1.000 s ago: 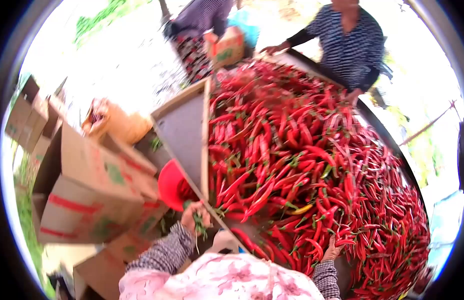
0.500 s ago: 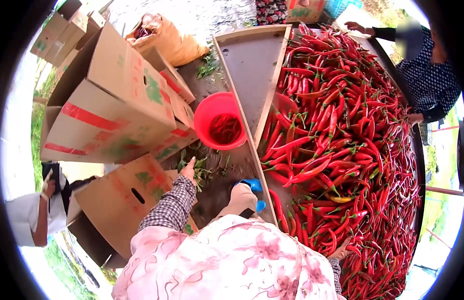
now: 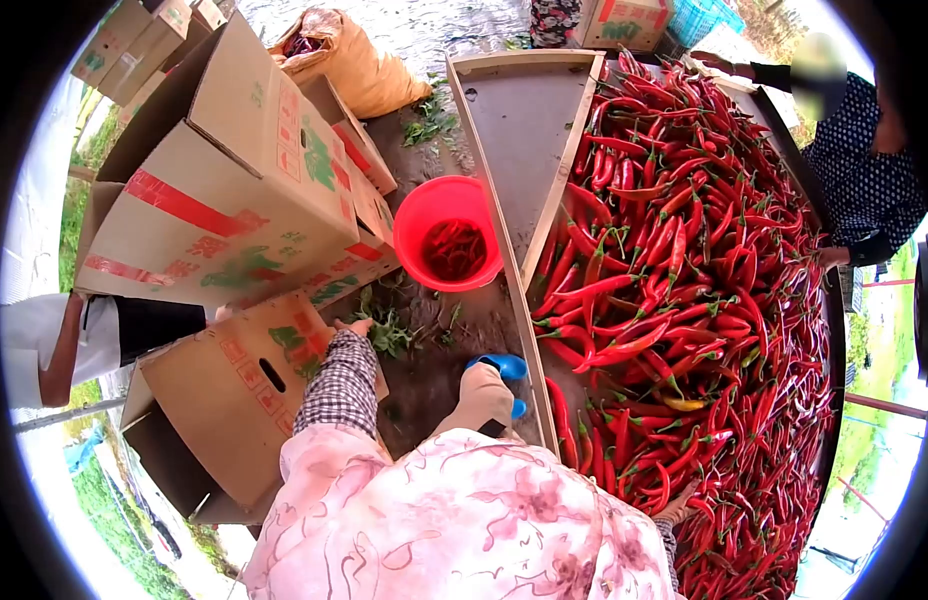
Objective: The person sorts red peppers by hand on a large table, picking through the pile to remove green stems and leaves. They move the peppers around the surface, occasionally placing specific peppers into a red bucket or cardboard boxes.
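My left hand (image 3: 352, 328), in a checked sleeve, reaches forward beside the top of a cardboard box (image 3: 246, 372) with an oval hand hole. Its fingertips show apart, with nothing visible between them. At the lower right, my right hand (image 3: 676, 503) lies at the near edge of a large heap of red chili peppers (image 3: 674, 270). Its fingers are partly covered by the peppers, and I cannot tell whether they grip one. The heap fills most of a wood-edged table. A red bucket (image 3: 412, 240) with some red peppers inside stands on the floor, left of the table.
A large open cardboard box (image 3: 184, 225) stands at the left, with more boxes (image 3: 134, 50) behind. An orange sack (image 3: 369, 75) lies beyond the bucket. Green leaves (image 3: 384, 330) litter the floor. One person (image 3: 864, 160) works across the heap; another person (image 3: 59, 345) is at the far left.
My left hand has moved left and slightly away, to the box's edge. The view has shifted a little. The person at the left has come closer to the boxes. My right hand stays at the peppers.
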A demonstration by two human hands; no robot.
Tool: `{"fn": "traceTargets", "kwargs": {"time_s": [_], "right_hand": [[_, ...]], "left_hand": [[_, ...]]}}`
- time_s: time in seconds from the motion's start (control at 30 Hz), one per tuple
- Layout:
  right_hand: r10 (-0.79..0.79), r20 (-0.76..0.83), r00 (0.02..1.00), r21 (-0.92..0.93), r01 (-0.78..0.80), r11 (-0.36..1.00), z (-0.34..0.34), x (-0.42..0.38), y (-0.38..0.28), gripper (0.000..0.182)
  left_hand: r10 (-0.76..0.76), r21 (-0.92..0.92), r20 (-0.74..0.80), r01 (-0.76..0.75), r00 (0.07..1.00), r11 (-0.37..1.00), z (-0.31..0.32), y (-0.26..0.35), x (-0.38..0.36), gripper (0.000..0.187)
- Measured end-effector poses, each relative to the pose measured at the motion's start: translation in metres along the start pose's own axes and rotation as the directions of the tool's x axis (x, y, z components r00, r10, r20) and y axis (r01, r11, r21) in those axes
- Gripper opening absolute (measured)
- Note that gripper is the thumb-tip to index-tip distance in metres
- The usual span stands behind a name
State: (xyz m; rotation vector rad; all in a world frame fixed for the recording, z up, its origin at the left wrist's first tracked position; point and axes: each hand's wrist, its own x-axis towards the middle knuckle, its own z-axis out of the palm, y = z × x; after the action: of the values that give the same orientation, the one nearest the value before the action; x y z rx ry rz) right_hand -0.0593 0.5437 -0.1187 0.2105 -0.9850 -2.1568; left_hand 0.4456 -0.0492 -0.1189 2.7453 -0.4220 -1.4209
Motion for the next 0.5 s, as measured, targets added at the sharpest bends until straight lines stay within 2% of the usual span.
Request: {"fn": "traceTargets", "kwargs": {"time_s": [0.03, 0.07, 0.1, 0.13, 0.17, 0.23, 0.3, 0.37, 0.4, 0.43, 0.47, 0.5], "right_hand": [[-0.080, 0.451, 0.889, 0.637, -0.258, 0.727, -0.010, 0.005, 0.009, 0.083], [-0.434, 0.633, 0.641, 0.744, -0.659, 0.112, -0.015, 0.011, 0.020, 0.081], [-0.530, 0.703, 0.473, 0.556, -0.831, -0.005, -0.020, 0.016, 0.031, 0.081], [-0.500, 0.678, 0.539, 0.585, -0.807, -0.076, -0.024, 0.021, 0.033, 0.080], [-0.478, 0.659, 0.581, 0.605, -0.787, -0.122, -0.025, 0.026, 0.035, 0.080], [-0.453, 0.629, 0.632, 0.621, -0.758, -0.197, -0.029, 0.040, 0.040, 0.080], [-0.453, 0.625, 0.635, 0.590, -0.765, -0.259, -0.036, 0.053, 0.046, 0.080], [-0.465, 0.630, 0.622, 0.559, -0.779, -0.285, -0.050, 0.065, 0.051, 0.080], [-0.468, 0.634, 0.616, 0.544, -0.785, -0.295, -0.054, 0.063, 0.051, 0.080], [-0.474, 0.636, 0.610, 0.532, -0.790, -0.303, -0.056, 0.065, 0.051, 0.080], [-0.471, 0.636, 0.611, 0.521, -0.790, -0.322, -0.059, 0.067, 0.050, 0.080], [-0.471, 0.632, 0.615, 0.514, -0.788, -0.338, -0.066, 0.070, 0.049, 0.080]], "left_hand": [[-0.015, -0.012, -0.019, 0.015, 1.000, 1.000, -0.005, 0.006, -0.017, 0.080], [0.024, 0.018, -0.042, -0.023, 0.999, 1.000, -0.011, 0.011, -0.038, 0.082], [0.065, 0.049, -0.063, -0.062, 0.996, 0.997, -0.014, 0.016, -0.051, 0.085], [0.088, -0.052, -0.092, -0.093, 0.992, 0.994, -0.010, 0.014, -0.025, 0.083], [0.097, -0.049, -0.125, -0.104, 0.987, 0.993, -0.009, 0.017, -0.023, 0.081], [0.231, 0.080, -0.168, -0.221, 0.958, 0.972, 0.003, 0.012, 0.034, 0.077], [0.409, 0.269, -0.127, -0.365, 0.904, 0.891, -0.001, 0.026, -0.043, 0.069], [0.544, 0.151, -0.308, -0.525, 0.780, 0.838, 0.047, 0.011, 0.013, 0.057], [0.653, 0.160, -0.271, -0.636, 0.707, 0.755, 0.060, 0.013, -0.001, 0.048], [0.782, 0.104, -0.213, -0.782, 0.586, 0.614, 0.078, 0.014, -0.020, 0.042], [0.856, -0.019, -0.167, -0.870, 0.489, 0.493, 0.102, 0.015, -0.040, 0.040], [0.931, -0.095, -0.089, -0.934, 0.353, 0.345, 0.127, 0.013, -0.045, 0.038]]}}
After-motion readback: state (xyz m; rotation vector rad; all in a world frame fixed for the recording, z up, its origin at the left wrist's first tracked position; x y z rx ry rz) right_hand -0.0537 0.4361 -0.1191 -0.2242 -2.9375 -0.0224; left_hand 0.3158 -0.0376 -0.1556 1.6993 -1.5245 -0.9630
